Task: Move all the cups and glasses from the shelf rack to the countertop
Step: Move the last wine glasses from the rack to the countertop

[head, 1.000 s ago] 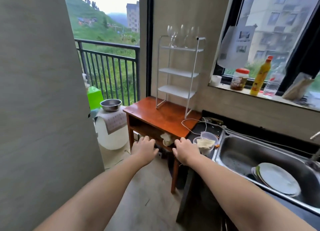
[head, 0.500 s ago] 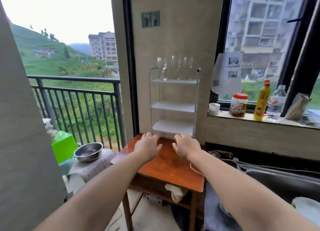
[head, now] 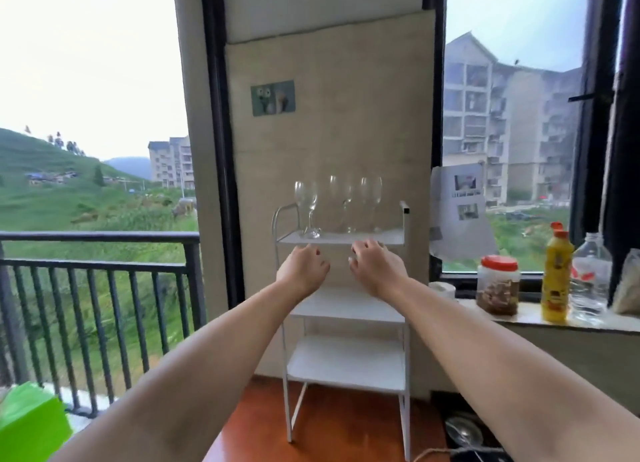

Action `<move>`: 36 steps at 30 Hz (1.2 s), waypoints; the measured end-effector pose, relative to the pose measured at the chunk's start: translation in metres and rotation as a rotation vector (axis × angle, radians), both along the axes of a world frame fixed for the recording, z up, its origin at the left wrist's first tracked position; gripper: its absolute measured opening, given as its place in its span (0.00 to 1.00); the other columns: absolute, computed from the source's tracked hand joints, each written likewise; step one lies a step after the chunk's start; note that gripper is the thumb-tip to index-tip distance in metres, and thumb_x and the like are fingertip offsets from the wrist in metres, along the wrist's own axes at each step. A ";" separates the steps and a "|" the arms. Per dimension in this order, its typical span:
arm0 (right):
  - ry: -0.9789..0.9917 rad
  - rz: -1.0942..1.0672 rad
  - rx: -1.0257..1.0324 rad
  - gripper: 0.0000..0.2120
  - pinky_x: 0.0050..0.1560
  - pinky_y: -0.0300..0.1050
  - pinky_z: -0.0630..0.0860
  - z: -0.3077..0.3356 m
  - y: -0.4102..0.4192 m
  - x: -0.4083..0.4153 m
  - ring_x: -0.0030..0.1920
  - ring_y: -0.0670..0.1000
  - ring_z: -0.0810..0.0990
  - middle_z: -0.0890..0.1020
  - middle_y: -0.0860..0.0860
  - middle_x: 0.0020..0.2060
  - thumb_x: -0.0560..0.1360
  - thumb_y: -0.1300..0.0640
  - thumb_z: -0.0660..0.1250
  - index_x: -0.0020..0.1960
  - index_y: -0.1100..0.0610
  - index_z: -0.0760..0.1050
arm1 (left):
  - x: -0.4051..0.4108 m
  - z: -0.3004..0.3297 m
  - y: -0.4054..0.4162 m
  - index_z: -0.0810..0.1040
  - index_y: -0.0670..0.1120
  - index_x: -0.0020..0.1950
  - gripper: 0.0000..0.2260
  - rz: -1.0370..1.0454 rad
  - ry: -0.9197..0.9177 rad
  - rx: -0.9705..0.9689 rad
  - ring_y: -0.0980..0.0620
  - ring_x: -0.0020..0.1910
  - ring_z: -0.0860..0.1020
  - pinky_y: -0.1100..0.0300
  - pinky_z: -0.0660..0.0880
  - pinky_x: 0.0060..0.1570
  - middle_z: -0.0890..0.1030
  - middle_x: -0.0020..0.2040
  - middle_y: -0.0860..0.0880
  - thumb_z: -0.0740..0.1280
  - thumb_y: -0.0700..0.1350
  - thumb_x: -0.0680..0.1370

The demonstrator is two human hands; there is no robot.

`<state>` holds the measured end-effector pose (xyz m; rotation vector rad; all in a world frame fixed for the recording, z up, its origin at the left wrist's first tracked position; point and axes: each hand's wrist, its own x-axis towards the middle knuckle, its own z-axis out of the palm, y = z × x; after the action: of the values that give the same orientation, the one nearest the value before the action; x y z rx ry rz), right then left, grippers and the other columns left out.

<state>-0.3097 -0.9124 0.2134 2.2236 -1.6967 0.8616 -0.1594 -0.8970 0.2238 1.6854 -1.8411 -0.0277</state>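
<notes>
the fingers (head: 313,253) of the left hand (head: 303,269) and right hand (head: 375,267) are loosely curled and hold nothing. both hands are just under the edge of the top shelf of the white rack (head: 346,357). three wine glasses (head: 371,202) stand up there. this looks like the first reach. next, each hand should go up and take a thin stem softly, then carry it to the table (head: 346,423).

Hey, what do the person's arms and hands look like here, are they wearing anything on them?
Both forearms are bare as far as the picture shows, with no sleeves in view. The left hand and the right hand wear no gloves. No watch, bracelet or ring can be seen on the wrists or fingers, and no markings can be made out.
</notes>
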 end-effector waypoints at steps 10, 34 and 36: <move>-0.754 -0.134 0.013 0.22 0.60 0.50 0.71 0.081 -0.137 0.001 0.65 0.63 0.71 0.66 0.65 0.68 0.79 0.58 0.60 0.69 0.67 0.61 | 0.003 0.065 -0.135 0.76 0.36 0.60 0.14 -0.060 0.887 0.090 0.45 0.40 0.76 0.53 0.79 0.35 0.78 0.47 0.40 0.63 0.38 0.75; -1.259 0.111 0.251 0.07 0.16 0.32 0.68 0.096 -0.132 0.001 0.26 0.49 0.74 0.75 0.54 0.31 0.76 0.63 0.61 0.40 0.59 0.73 | 0.004 0.063 -0.137 0.72 0.45 0.41 0.08 -0.210 1.122 0.155 0.53 0.26 0.72 0.65 0.64 0.24 0.75 0.35 0.49 0.59 0.37 0.78; -1.229 0.128 0.232 0.09 0.17 0.31 0.68 0.095 -0.109 0.005 0.25 0.49 0.74 0.76 0.53 0.31 0.75 0.63 0.62 0.36 0.58 0.72 | 0.003 0.061 -0.121 0.72 0.45 0.39 0.09 -0.233 1.126 0.162 0.53 0.26 0.72 0.64 0.64 0.25 0.75 0.35 0.49 0.59 0.37 0.78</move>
<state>-0.3046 -1.0214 0.3087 2.0014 -2.1063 2.5172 -0.1564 -1.0180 0.2846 1.1119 -1.1325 -1.0201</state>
